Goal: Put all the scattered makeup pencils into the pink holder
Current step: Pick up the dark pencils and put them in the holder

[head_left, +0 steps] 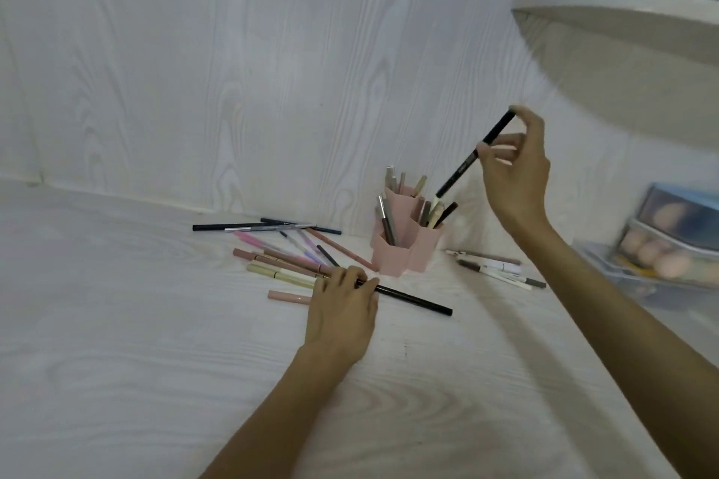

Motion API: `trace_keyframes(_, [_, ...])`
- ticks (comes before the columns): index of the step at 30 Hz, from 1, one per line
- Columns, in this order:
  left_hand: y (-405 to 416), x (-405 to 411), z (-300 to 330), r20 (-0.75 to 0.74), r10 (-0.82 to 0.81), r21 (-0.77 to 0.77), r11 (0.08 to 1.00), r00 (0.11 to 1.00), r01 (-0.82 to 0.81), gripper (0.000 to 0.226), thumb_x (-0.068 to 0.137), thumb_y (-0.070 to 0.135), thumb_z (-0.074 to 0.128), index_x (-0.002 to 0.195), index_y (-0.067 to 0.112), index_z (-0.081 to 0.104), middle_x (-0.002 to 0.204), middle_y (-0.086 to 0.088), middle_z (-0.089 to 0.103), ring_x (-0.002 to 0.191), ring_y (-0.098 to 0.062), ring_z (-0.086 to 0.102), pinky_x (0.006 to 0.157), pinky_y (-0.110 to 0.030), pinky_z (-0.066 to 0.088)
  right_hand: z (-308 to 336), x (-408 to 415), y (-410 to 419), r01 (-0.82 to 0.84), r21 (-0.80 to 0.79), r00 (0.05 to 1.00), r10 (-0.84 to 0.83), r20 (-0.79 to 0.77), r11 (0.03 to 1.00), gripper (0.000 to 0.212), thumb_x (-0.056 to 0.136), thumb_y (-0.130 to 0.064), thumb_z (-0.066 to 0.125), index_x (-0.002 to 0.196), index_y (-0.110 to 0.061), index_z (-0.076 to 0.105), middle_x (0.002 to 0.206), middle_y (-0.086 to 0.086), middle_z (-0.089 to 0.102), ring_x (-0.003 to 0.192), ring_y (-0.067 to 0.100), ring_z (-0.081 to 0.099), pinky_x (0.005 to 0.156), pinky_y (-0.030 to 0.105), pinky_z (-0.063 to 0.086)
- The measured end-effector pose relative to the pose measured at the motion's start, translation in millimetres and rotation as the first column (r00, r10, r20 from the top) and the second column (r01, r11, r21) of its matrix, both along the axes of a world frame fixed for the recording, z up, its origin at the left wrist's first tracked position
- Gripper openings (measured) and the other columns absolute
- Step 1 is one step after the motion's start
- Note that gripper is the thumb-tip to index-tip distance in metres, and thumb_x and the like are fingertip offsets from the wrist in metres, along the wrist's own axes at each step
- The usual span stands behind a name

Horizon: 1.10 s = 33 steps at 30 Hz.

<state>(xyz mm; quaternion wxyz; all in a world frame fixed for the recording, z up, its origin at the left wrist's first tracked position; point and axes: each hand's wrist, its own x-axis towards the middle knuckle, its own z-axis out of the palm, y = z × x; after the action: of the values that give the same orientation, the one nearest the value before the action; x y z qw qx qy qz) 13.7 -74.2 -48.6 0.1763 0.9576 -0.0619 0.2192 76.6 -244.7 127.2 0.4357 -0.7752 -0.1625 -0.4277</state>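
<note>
Roughly a dozen pencils are already standing in the pink holder (404, 241). Right hand (513, 171) fingers are pinching a black pencil (475, 154) above it. Left hand (344, 303) fingers are gripping another black pencil (412, 299) left of the holder. Scattered piles (288, 253) are lying either side on the bench (155, 323).

Soft, even, bright light w/ faint shadows on the white wood-grain table (116, 362); wide-angle bending at edges, blurred clear plastic organizer (669, 245) at right.
</note>
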Motion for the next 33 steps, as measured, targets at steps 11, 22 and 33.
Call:
trace_keyframes(11, [0.7,-2.2,4.0,0.003,0.063,-0.051,0.997,0.998,-0.063,0.039,0.101,0.035,0.026,0.132,0.023,0.047,0.143,0.005,0.039,0.133,-0.015,0.028,0.107,-0.034,0.022,-44.6,41.3,15.7,0.169,-0.331,0.938,-0.255,-0.235,0.928,0.025,0.092,-0.024,0.054,0.117,-0.022,0.060,0.081,0.003,0.071,0.082,0.025,0.067,0.059,0.022,0.038])
trace_keyframes(22, [-2.2,-2.2,1.9,0.095,-0.152,0.004,0.988,0.984,0.152,0.032,0.094,0.044,0.042,0.115,0.030,0.062,0.138,0.011,0.047,0.131,-0.011,0.029,0.107,-0.030,0.013,-116.9,-16.2,-9.5,0.078,-0.143,0.958,-0.114,-0.265,0.987,0.021,0.095,-0.031,0.048,0.106,-0.023,0.064,0.101,-0.006,0.065,0.099,0.017,0.055,0.079,0.029,0.039])
trace_keyframes(33, [18.2,-2.9,35.5,0.162,-0.066,-0.920,0.351,0.985,0.174,0.007,0.088,0.024,0.066,0.090,0.028,0.072,0.092,0.003,0.070,0.084,-0.001,0.063,0.065,-0.006,0.049,-132.8,-28.0,12.8,-0.048,0.052,0.898,0.066,-0.435,0.997,0.020,0.096,-0.031,0.046,0.091,-0.029,0.064,0.095,-0.008,0.067,0.089,0.009,0.058,0.072,0.022,0.043])
